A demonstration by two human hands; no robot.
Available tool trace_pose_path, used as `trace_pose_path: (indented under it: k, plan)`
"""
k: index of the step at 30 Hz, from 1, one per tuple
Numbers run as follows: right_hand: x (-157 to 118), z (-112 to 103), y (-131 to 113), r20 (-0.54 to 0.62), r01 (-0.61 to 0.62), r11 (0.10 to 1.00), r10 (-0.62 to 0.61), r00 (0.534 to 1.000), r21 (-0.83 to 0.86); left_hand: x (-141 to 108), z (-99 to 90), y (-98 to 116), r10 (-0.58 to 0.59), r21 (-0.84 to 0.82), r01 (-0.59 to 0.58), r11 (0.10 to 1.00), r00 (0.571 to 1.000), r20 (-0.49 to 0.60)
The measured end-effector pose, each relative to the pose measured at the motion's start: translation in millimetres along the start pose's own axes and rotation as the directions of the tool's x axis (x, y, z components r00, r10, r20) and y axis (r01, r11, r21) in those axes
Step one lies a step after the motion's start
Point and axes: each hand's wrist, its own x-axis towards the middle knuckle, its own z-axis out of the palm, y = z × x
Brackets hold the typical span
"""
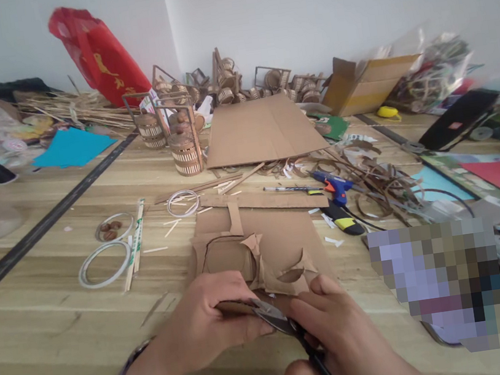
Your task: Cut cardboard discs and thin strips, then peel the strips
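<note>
My left hand (221, 315) is closed on a small brown piece of cardboard (234, 306), pinched between thumb and fingers. My right hand (338, 324) grips a pair of black-handled scissors (275, 317), whose blades point left and meet the edge of that piece. Part of the cardboard is hidden by my left fingers. Just beyond my hands lie cardboard offcuts (260, 260) with curved cut-outs, resting on a flat cardboard sheet (282, 220).
A blue hot glue gun (333, 185) and a yellow-black utility knife (345, 219) lie right of the sheet. Tape rings (105, 264) and thin sticks (134, 244) are left. Small slatted baskets (185, 153) stand behind, beside a large cardboard panel (260, 127). Curled brown strips (378, 175) are heaped right.
</note>
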Motion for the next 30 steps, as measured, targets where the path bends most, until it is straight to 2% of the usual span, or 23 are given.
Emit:
trace_pose_path:
  k: [4, 8, 13, 22, 26, 28, 30]
  plan:
    - [1, 2, 1, 0.043, -0.028, 0.999, 0.028, 0.999, 0.017, 2, -1.0, 0, 0.064, 0.095, -0.064, 0.993, 0.998, 0.007]
    - [1, 2, 1, 0.076, -0.053, 0.998, 0.052, 0.996, 0.022, 3, 0.0, -1, 0.103, 0.113, -0.105, 0.988, 0.994, 0.023]
    - [0, -1, -1, 0.102, 0.001, 1.000, -0.002, 0.995, 0.012, 1, -0.2, -2, 0.137, 0.144, -0.142, 0.979, 0.989, 0.047]
    - [2, 0, -5, 0.021, 0.040, 0.999, -0.041, 0.999, 0.003, 1, -4.7, 0, 0.132, 0.225, -0.151, 0.962, 0.987, 0.096]
    - [5, 4, -6, -0.060, 0.067, 0.997, -0.068, 0.996, -0.025, 2, -8.0, -1, 0.133, 0.238, -0.157, 0.959, 0.985, 0.113]
    - [7, 4, -7, -0.114, 0.082, 0.995, -0.088, 0.990, -0.053, 3, -9.5, 0, 0.108, 0.236, -0.135, 0.962, 0.987, 0.123]
    - [10, 3, -5, -0.137, 0.079, 0.993, -0.091, 0.986, -0.087, 2, -11.0, 2, 0.034, 0.229, -0.062, 0.971, 0.992, 0.125]
